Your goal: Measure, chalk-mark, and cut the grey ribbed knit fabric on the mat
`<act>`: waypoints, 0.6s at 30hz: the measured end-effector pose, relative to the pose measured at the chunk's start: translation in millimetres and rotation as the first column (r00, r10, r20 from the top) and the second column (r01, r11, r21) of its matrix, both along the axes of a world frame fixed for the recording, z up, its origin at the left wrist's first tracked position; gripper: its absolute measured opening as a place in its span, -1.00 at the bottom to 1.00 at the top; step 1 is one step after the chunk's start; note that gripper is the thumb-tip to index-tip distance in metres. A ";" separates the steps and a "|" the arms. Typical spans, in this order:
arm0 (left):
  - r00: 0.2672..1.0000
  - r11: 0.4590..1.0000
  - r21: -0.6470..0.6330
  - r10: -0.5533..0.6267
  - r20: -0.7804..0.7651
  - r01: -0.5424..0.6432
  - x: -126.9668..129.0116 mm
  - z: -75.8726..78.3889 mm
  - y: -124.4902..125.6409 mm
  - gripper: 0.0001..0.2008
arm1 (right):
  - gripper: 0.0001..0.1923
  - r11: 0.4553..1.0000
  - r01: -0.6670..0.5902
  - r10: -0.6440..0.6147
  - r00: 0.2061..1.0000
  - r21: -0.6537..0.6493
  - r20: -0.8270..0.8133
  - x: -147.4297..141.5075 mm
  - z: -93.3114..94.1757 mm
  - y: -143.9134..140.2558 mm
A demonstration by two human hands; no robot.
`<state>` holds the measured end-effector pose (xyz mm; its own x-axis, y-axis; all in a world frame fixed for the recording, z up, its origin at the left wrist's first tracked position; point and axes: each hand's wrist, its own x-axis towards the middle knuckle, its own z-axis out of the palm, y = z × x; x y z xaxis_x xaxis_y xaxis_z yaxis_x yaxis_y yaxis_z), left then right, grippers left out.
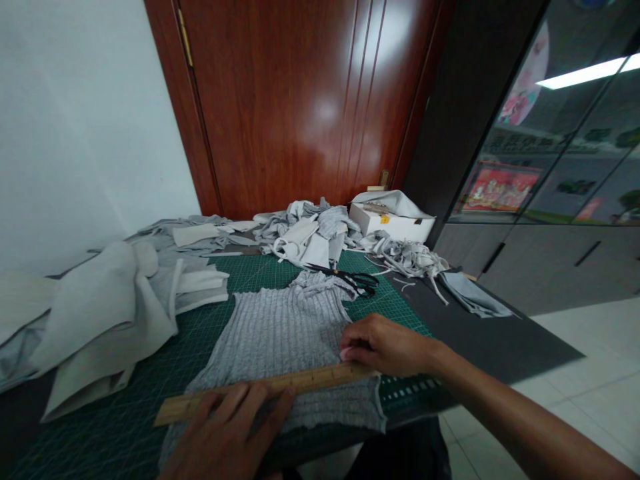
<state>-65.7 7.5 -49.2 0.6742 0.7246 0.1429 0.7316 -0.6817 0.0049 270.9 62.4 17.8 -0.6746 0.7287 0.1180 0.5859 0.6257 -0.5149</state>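
A grey ribbed knit fabric piece (285,327) lies on the green cutting mat (200,347), with a wooden ruler (315,379) slanting across its near part. My left hand (225,427) rests on the ruler's left half, fingers stretched out and pressing it down. At the ruler's right end, my right hand (385,343) is closed in a pinch on a small pink piece of tailor's chalk (346,354), held close to the ruler's far edge. Black scissors (353,277) lie beyond the fabric, partly over its bunched far end.
Pale fabric pieces (95,313) are heaped on the left. More scraps (320,233) pile up at the back, near a white box (390,220). Thin fabric strips (415,257) and a folded grey cloth (473,293) lie on the dark table's right side.
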 end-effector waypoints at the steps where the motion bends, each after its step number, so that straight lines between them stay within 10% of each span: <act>1: 1.000 1.000 0.003 0.004 0.015 -0.004 2.8 6.4 -3.5 -0.27 | -0.85 1.000 0.013 -0.013 1.000 0.002 0.005 4.4 1.2 -0.7; 9: 0.992 0.979 -0.163 0.126 0.031 -0.120 24.7 51.5 -24.9 -0.39 | -0.79 0.979 0.205 -0.205 0.978 -0.002 -0.043 16.8 5.1 -0.7; 18: 0.993 0.987 -0.135 0.098 0.067 -0.089 21.0 45.3 -22.0 -0.40 | -0.84 0.999 0.049 -0.049 0.999 0.021 0.001 7.6 6.0 2.1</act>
